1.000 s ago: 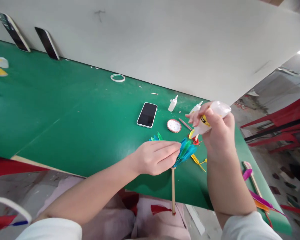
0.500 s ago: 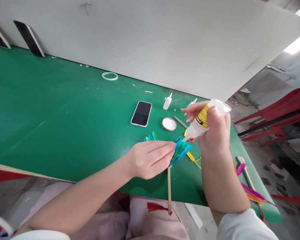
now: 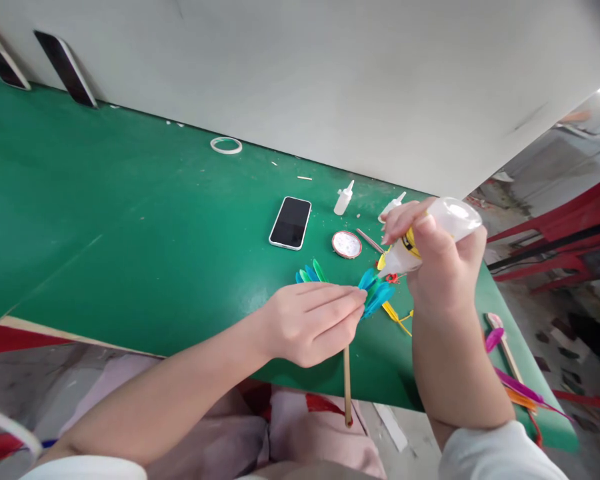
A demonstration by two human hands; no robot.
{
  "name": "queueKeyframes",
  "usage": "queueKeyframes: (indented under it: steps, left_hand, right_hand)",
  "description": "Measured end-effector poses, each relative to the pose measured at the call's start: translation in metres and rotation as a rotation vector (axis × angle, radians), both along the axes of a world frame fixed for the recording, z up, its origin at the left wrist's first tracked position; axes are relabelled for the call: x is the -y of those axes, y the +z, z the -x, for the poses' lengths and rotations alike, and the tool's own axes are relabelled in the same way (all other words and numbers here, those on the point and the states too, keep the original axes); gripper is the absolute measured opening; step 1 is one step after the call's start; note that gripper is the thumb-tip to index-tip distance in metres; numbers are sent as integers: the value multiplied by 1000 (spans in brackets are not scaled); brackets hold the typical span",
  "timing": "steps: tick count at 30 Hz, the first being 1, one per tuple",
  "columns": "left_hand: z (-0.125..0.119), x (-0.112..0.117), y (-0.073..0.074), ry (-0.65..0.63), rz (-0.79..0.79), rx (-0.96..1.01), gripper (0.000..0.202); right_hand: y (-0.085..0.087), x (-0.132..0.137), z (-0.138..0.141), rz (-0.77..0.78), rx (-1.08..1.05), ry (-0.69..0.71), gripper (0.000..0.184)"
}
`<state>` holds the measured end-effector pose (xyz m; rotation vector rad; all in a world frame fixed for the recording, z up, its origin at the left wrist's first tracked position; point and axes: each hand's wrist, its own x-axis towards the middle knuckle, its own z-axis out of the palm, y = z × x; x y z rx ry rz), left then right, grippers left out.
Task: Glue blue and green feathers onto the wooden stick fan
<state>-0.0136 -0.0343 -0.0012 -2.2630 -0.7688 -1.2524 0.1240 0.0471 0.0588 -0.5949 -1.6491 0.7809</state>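
Two hands: left hand [image 3: 310, 323] pinches feathers [image 3: 377, 295] against a stick [image 3: 347, 387]; right hand [image 3: 443, 267], at three o'clock, clamps a glue bottle [image 3: 453, 217], best squeezed gently.

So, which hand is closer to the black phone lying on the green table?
Left. The left hand, pinching the feather stick, is just on the near side of the phone; the right hand, gripping the glue bottle, is farther off to its right.
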Motion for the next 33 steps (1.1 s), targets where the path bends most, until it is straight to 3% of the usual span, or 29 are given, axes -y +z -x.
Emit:
queueKeyframes:
  steps: [17, 33]
  left_hand:
    - [1, 5, 7, -23, 32, 19, 10]
    - [3, 7, 11, -41, 30, 9, 11]
  right_hand:
    - [-3, 4, 4, -4, -84, 8, 33]
    - [-3, 0, 0, -13, -39, 54, 37]
